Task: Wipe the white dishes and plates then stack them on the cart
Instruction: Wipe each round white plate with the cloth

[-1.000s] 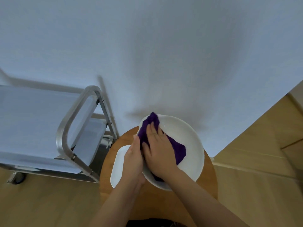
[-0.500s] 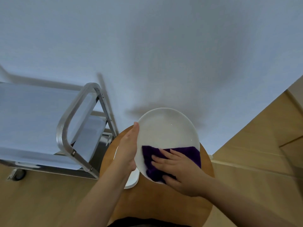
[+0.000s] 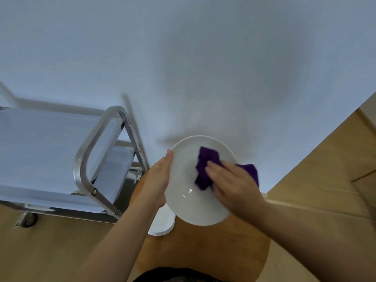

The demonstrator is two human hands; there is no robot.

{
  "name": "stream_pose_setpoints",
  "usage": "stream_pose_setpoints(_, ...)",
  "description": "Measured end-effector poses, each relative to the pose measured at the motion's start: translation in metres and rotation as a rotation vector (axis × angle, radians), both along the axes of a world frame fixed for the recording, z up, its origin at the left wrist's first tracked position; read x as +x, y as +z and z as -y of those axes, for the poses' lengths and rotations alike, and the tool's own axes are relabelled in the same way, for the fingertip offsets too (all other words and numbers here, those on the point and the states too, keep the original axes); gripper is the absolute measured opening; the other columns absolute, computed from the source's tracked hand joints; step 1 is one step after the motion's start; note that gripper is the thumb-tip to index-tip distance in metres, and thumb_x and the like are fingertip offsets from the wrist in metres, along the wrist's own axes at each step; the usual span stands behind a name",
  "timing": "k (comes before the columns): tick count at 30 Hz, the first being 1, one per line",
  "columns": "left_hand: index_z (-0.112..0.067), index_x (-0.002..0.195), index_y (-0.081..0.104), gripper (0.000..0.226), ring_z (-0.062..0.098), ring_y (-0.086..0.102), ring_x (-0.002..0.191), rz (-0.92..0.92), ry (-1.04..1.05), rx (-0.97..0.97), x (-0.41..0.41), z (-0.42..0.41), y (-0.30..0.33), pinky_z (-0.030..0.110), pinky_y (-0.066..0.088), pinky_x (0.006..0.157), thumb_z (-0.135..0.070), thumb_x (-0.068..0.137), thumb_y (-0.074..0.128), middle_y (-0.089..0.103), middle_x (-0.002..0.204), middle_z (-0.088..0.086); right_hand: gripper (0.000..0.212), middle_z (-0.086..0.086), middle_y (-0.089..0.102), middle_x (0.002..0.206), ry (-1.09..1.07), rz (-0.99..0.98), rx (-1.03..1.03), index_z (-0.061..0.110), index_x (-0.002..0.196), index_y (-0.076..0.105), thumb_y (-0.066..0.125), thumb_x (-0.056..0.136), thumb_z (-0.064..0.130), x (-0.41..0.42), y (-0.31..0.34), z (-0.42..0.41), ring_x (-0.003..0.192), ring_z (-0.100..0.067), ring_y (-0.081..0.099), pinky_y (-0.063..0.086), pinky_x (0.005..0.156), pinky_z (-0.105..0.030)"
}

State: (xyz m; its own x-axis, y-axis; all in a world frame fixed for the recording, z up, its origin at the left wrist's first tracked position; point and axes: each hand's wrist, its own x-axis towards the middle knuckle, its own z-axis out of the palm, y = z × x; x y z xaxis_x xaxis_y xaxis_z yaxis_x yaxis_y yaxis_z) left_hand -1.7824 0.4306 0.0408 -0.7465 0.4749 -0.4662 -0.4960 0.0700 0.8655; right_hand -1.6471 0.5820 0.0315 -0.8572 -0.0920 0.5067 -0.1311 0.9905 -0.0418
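Note:
A round white plate (image 3: 191, 206) is lifted and tilted above a small round wooden table (image 3: 213, 253). My left hand (image 3: 159, 178) holds it by its left rim, thumb on the upper face. My right hand (image 3: 234, 184) presses a purple cloth (image 3: 205, 169) flat against the plate's upper right part, fingers stretched out over the cloth. Under the plate, a white square dish (image 3: 163, 224) lies on the table, mostly hidden. The metal cart (image 3: 97, 143) stands to the left with a pale top shelf.
A white wall fills the upper view, right behind the table. Wooden floor lies around the table and to the right. The cart's handle bar (image 3: 85, 159) rises close to my left forearm, and a caster wheel (image 3: 27, 219) shows at lower left.
My right hand has slid the cloth from the plate's lower part up toward its upper right. The left hand keeps the same hold on the rim.

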Motion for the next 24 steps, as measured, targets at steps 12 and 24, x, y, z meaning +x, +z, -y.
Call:
stream_pose_setpoints(12, -0.020, 0.112, 0.067, 0.074, 0.030, 0.066, 0.101, 0.122, -0.187, -0.060, 0.011, -0.001, 0.003, 0.045, 0.053, 0.091, -0.072, 0.059, 0.061, 0.071, 0.105, 0.010, 0.046, -0.005, 0.057, 0.133, 0.525, 0.262, 0.500, 0.015, 0.131, 0.054, 0.062, 0.087, 0.026, -0.046, 0.021, -0.006, 0.131, -0.030, 0.044, 0.033, 0.110, -0.045)
stream_pose_setpoints(24, -0.023, 0.097, 0.067, 0.040, 0.020, 0.072, 0.070, -0.032, 0.114, 0.121, -0.003, -0.001, 0.015, 0.030, 0.055, 0.052, -0.058, 0.088, 0.050, 0.075, 0.080, 0.003, 0.073, -0.006, 0.020, 0.156, -0.336, 0.299, -0.226, 0.012, 0.150, 0.016, 0.012, 0.090, 0.054, -0.020, 0.005, 0.004, 0.145, -0.022, 0.012, 0.001, 0.117, -0.032)
